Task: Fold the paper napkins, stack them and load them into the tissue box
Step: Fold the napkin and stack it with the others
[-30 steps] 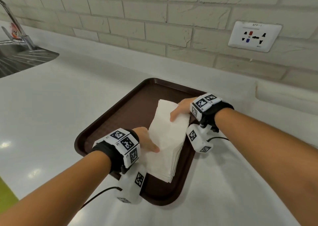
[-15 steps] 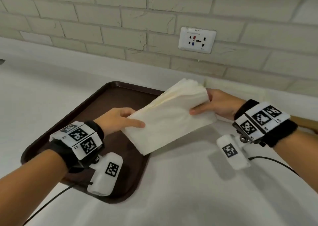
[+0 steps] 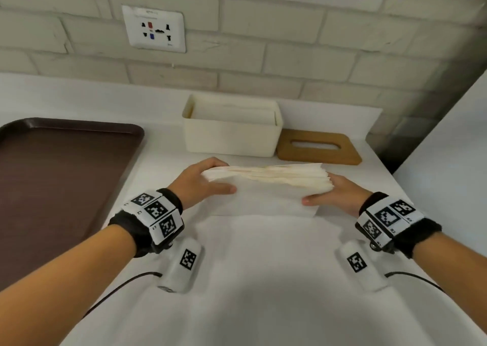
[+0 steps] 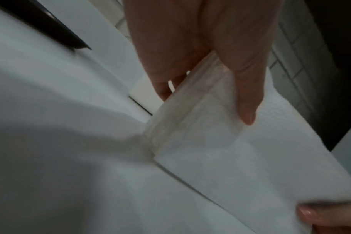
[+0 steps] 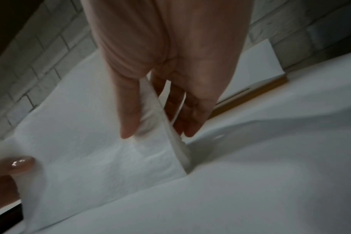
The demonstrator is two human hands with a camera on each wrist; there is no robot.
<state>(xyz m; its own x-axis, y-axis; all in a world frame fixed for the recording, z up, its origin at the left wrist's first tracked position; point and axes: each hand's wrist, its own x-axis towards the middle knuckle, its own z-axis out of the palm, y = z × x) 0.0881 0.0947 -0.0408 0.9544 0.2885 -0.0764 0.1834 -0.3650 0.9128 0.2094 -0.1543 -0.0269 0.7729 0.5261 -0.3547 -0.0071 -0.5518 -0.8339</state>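
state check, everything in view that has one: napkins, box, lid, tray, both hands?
napkin stack: held at both ends, standing on edge on the counter
tissue box: open, napkins already inside
wooden lid: off, flat beside the box
tray: nothing on the visible part
left hand: grips the stack's left end
right hand: grips its right end

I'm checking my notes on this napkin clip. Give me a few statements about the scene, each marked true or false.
1. Both hands hold the napkin stack. True: left hand and right hand pinch its ends.
2. The stack lies on the tray. False: it is over the white counter, right of the tray.
3. The box is open. True.
4. The wooden lid sits on the box. False: it lies flat to the box's right.
5. The box is empty. False: paper shows inside.
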